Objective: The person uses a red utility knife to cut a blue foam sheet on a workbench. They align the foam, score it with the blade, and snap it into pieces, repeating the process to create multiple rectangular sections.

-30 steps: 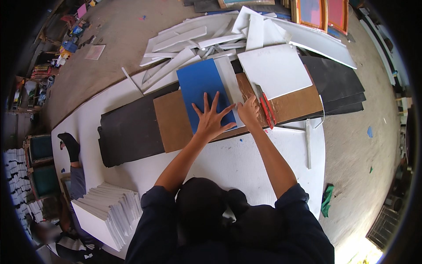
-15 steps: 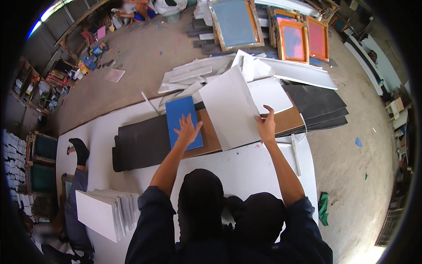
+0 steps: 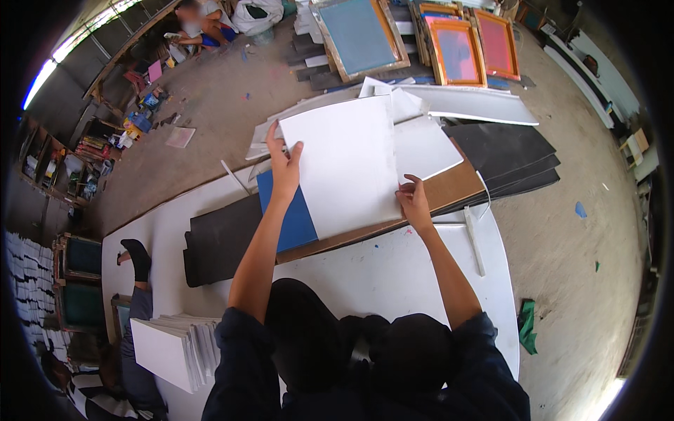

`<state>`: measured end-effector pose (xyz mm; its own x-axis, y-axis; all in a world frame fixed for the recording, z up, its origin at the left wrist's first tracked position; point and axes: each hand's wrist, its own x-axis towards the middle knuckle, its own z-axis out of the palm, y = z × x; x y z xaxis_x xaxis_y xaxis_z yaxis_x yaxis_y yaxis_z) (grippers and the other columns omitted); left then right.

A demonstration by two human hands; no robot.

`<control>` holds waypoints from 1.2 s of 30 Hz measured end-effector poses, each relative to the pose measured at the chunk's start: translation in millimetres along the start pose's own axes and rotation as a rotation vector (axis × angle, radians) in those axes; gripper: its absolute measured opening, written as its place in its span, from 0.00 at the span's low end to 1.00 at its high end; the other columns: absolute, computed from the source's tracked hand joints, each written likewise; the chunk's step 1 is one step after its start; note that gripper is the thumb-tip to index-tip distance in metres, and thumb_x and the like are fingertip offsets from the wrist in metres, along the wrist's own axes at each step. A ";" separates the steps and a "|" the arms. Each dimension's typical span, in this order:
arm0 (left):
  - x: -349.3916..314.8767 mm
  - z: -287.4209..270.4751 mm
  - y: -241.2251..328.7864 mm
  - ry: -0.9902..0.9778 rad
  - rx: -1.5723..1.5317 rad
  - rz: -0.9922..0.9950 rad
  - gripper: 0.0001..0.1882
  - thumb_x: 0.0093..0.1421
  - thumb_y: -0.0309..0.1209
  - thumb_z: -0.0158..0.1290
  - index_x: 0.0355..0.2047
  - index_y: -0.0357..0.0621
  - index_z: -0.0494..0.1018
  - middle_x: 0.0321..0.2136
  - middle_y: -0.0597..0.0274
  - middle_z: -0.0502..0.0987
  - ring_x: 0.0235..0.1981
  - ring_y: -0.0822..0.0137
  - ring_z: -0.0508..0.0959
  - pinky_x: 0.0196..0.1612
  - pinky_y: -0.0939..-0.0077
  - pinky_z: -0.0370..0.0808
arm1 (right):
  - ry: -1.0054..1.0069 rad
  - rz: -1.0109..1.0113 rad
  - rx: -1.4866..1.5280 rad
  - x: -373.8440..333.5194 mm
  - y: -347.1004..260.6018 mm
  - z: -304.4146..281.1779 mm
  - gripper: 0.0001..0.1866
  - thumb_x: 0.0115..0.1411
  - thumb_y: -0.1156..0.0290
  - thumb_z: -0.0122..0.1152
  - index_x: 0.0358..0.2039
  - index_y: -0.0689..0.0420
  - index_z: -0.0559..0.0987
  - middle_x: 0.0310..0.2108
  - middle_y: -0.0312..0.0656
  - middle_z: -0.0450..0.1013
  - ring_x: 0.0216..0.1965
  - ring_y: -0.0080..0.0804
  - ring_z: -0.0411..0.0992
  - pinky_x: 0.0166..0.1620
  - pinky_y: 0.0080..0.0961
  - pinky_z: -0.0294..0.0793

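Note:
A large white sheet point(image 3: 344, 161) is between my hands. My left hand point(image 3: 284, 168) grips its left edge, thumb on the upper face. At the lower right edge, my right hand point(image 3: 414, 202) pinches the sheet between thumb and fingers. Under its left part lies a blue board point(image 3: 288, 228), partly covered. Both rest over a brown board point(image 3: 453, 184), which shows along the front and at the right. Another white sheet point(image 3: 426, 146) lies just beyond my right hand.
Dark grey sheets point(image 3: 221, 242) stick out left and right of the brown board. White offcuts point(image 3: 484, 102) and framed screens point(image 3: 361, 38) lie farther off. At left stand a stack of white sheets point(image 3: 165, 354) and another person's leg point(image 3: 140, 302). A thin white strip point(image 3: 474, 242) lies right.
My left hand has left the blue board and taken the white sheet's left edge. The sheet has shifted left over part of the blue board, my right hand still on its right edge.

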<state>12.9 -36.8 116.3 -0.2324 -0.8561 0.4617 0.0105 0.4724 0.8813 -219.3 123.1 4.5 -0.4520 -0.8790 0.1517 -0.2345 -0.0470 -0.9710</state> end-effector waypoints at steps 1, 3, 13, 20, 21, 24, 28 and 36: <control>-8.4 6.0 -5.3 0.043 -0.037 0.011 0.33 0.59 0.28 0.48 0.60 0.46 0.43 0.36 0.56 0.68 0.36 0.70 0.69 0.37 0.76 0.67 | 0.054 0.042 -0.280 1.7 21.3 -3.3 0.26 0.52 0.68 0.59 0.50 0.58 0.62 0.41 0.48 0.64 0.45 0.43 0.64 0.48 0.37 0.64; -21.5 3.3 -16.1 0.042 0.055 -0.009 0.33 0.60 0.28 0.46 0.60 0.45 0.41 0.42 0.52 0.65 0.41 0.67 0.67 0.44 0.74 0.66 | 0.126 0.110 -0.820 2.5 44.9 3.2 0.28 0.51 0.65 0.60 0.50 0.58 0.61 0.43 0.50 0.62 0.48 0.49 0.61 0.48 0.42 0.63; -51.6 -5.7 -35.6 0.026 0.017 0.001 0.32 0.58 0.25 0.48 0.58 0.38 0.44 0.53 0.51 0.57 0.54 0.65 0.60 0.56 0.72 0.56 | -0.026 0.275 -0.903 -5.5 76.6 44.6 0.26 0.51 0.74 0.53 0.50 0.60 0.59 0.46 0.55 0.59 0.51 0.52 0.56 0.50 0.45 0.58; -12.9 -4.3 29.6 -0.295 0.578 0.029 0.24 0.50 0.40 0.57 0.45 0.43 0.67 0.44 0.58 0.71 0.45 0.57 0.70 0.49 0.70 0.65 | 0.007 0.507 0.056 -9.4 59.6 -17.9 0.11 0.57 0.73 0.51 0.38 0.59 0.61 0.26 0.39 0.65 0.19 0.25 0.67 0.20 0.22 0.68; -11.6 -4.6 45.3 -0.392 0.708 -0.046 0.25 0.50 0.43 0.57 0.43 0.42 0.68 0.43 0.58 0.72 0.41 0.55 0.74 0.47 0.68 0.67 | -0.028 0.518 0.097 -14.3 46.0 -21.9 0.09 0.58 0.73 0.49 0.37 0.58 0.61 0.26 0.39 0.65 0.19 0.24 0.67 0.19 0.21 0.67; -13.3 4.5 66.3 -0.353 1.206 0.191 0.29 0.46 0.54 0.55 0.41 0.45 0.71 0.39 0.57 0.75 0.44 0.55 0.72 0.54 0.57 0.60 | -0.106 0.488 0.173 -25.4 -5.6 -40.7 0.07 0.61 0.71 0.44 0.36 0.59 0.61 0.24 0.40 0.66 0.18 0.23 0.67 0.17 0.21 0.64; -17.5 46.8 62.7 -0.263 1.362 0.282 0.27 0.48 0.53 0.54 0.42 0.49 0.70 0.31 0.58 0.76 0.37 0.54 0.76 0.49 0.54 0.65 | -0.138 0.312 0.001 -37.0 -69.8 -53.4 0.10 0.62 0.68 0.43 0.37 0.61 0.62 0.21 0.40 0.68 0.15 0.24 0.68 0.14 0.22 0.63; -36.4 71.4 59.2 -0.327 1.083 0.260 0.17 0.54 0.41 0.51 0.41 0.49 0.68 0.31 0.60 0.76 0.32 0.58 0.77 0.34 0.63 0.72 | -0.159 -0.014 -0.274 -37.5 -149.0 -63.2 0.10 0.62 0.73 0.41 0.42 0.62 0.62 0.22 0.39 0.68 0.15 0.22 0.65 0.18 0.20 0.65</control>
<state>-47.4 37.3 144.4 -0.5873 -0.6864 0.4289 -0.7060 0.6936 0.1431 -221.8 193.1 155.2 -0.3122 -0.9432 0.1135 -0.4724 0.0505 -0.8799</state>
